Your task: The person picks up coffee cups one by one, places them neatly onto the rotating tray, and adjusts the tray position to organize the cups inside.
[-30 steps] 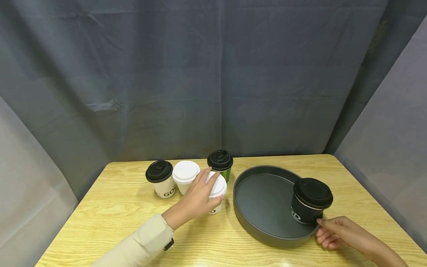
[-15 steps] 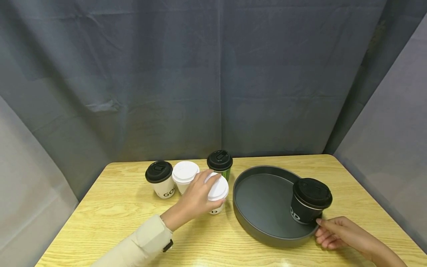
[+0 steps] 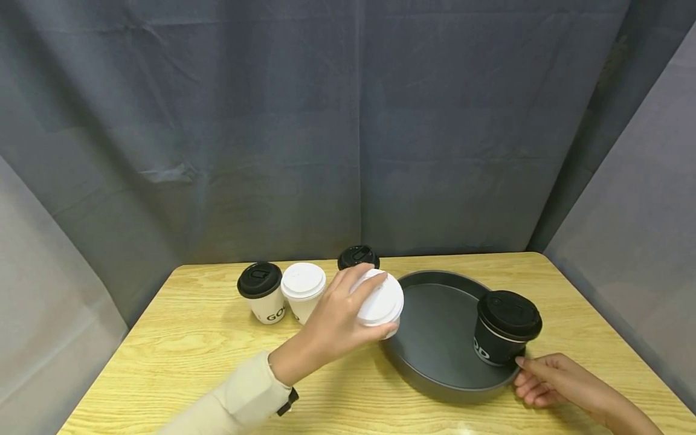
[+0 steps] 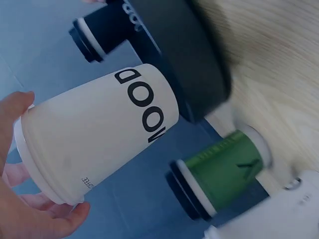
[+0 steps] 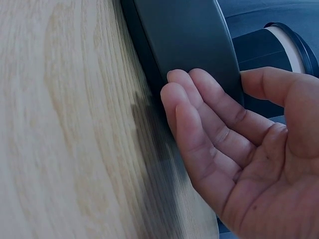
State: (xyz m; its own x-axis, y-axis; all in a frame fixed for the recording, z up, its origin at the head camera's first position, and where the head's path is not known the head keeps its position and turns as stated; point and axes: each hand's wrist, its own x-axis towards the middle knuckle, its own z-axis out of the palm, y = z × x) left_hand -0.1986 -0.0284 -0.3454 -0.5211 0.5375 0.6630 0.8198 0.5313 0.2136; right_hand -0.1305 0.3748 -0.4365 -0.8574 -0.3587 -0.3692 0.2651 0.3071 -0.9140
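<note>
A white paper coffee cup with a white lid [image 3: 382, 300] is gripped by my left hand [image 3: 334, 317] around its lid end. It hangs above the table at the left rim of a round dark grey pan [image 3: 435, 326]. Black lettering shows on the cup's side [image 4: 99, 129] in the left wrist view. My right hand [image 3: 562, 386] pinches the pan's near right rim. The thumb is on top and the fingers lie against the outer wall [image 5: 194, 45]. Inside the pan, near that hand, a black cup with a black lid [image 3: 505, 326] stands upright.
Further left stand a white cup with a black lid [image 3: 263, 293] and another white-lidded cup [image 3: 302, 290]. A green cup [image 4: 224, 172] with a black lid is mostly hidden behind my left hand in the head view. A grey curtain [image 3: 326, 151] hangs behind the wooden table.
My left hand has lifted the white-lidded cup off the table and carried it right to the pan's left edge. The right hand and the pan stay in place.
</note>
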